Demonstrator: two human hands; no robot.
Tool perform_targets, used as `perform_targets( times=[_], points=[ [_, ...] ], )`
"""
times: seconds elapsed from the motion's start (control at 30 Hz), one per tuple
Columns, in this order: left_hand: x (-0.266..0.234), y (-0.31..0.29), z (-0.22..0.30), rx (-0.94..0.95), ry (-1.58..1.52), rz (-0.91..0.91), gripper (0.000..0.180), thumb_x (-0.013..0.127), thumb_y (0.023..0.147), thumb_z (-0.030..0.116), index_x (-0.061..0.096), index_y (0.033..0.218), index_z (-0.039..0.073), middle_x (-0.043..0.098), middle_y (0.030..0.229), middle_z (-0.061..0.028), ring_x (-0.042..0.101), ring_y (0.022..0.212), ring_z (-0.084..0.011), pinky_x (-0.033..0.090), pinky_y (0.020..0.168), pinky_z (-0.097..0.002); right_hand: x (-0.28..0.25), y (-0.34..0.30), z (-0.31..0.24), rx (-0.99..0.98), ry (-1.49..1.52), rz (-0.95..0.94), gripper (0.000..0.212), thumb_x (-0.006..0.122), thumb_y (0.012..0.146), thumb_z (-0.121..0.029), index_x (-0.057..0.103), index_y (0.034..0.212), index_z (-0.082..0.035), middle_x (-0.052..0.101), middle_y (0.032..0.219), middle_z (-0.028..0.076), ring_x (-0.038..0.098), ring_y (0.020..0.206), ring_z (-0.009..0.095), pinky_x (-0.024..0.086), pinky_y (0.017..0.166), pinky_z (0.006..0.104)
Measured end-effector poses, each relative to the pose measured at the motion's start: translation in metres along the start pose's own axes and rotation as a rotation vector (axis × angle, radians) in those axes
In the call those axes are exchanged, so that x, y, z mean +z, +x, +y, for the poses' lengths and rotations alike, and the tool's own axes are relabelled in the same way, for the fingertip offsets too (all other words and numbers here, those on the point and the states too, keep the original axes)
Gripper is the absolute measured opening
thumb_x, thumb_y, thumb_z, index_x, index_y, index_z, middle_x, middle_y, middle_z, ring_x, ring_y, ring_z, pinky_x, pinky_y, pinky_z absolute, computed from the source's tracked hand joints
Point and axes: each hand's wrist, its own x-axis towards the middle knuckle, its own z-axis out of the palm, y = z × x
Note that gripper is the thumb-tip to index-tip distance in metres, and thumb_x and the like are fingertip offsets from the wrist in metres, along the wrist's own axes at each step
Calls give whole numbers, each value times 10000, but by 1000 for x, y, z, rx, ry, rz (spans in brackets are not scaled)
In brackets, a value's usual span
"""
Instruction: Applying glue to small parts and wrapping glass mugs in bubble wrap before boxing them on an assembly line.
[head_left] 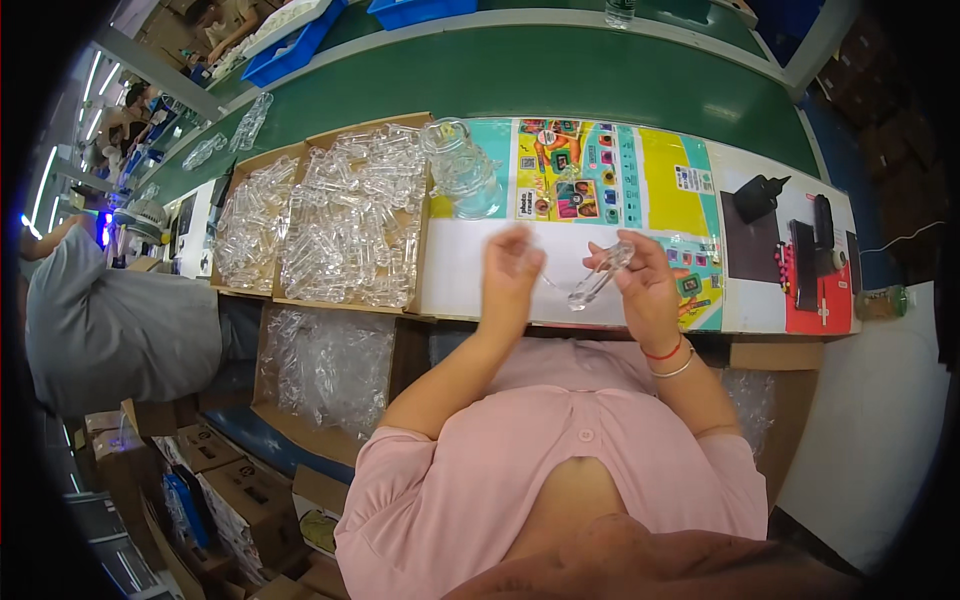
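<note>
My right hand [652, 290] is closed around a long, clear plastic part [598, 282], held tilted above the white, printed work surface [460, 270]. To its left, my left hand [512, 275] is raised with curled fingers, slightly blurred by motion. A thin clear sliver shows by its thumb; what it is cannot be made out. Beyond my left hand stands a clear, rounded plastic container [465, 170]. Two open cardboard trays on the left, a wide one [345, 303] and a narrower one [243, 292], are heaped with similar clear plastic parts.
On the right are a black pointed-nozzle bottle [757, 198], a black bar-shaped object [803, 265] and a red sheet [835, 300]. Below the trays sits a box of clear bags [335, 370]. A co-worker's grey sleeve [75, 270] is at far left. Blue bins [290, 55] line the back.
</note>
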Motion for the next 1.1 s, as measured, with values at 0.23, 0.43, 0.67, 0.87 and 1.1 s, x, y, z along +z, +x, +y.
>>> perform_targets(
  times=[0.23, 0.43, 0.67, 0.87, 1.1],
  points=[
    [-54, 88, -20, 289, 337, 293, 717, 719, 687, 91, 284, 1243, -33, 380, 1263, -182, 376, 1175, -248, 282, 994, -335, -10, -1, -5, 122, 168, 100, 452, 532, 843, -95, 349, 1251, -34, 563, 978, 127, 558, 935, 220, 437, 889, 411],
    [-41, 72, 4, 145, 3, 43, 746, 755, 641, 109, 323, 1233, -28, 459, 1200, -153, 454, 1108, -230, 388, 904, -343, -10, 2, -4, 41, 95, 137, 456, 541, 838, -105, 364, 1252, -36, 565, 967, 123, 560, 913, 209, 469, 826, 377],
    [-4, -29, 54, 160, -211, -431, 983, 798, 601, 206, 126, 1304, 59, 368, 1233, -160, 440, 1130, -260, 398, 930, -395, 6, -15, -25, -57, 15, 9, 427, 568, 824, -86, 412, 1216, -17, 573, 959, 130, 577, 884, 210, 478, 806, 345],
    [-7, -38, 60, 102, -179, -476, 913, 797, 601, 174, 182, 1263, 45, 386, 1208, -166, 450, 1121, -267, 412, 919, -398, 12, -22, -30, -161, -51, -97, 434, 567, 806, 6, 417, 1213, 30, 543, 1031, 93, 542, 945, 171, 455, 843, 308],
    [-9, -40, 64, 71, -190, -509, 888, 799, 600, 175, 207, 1246, 35, 398, 1199, -163, 460, 1112, -262, 417, 913, -397, 13, -22, -36, -231, -242, -90, 447, 621, 751, 13, 484, 1176, 27, 562, 953, 76, 526, 829, 142, 423, 764, 262]
  ],
)
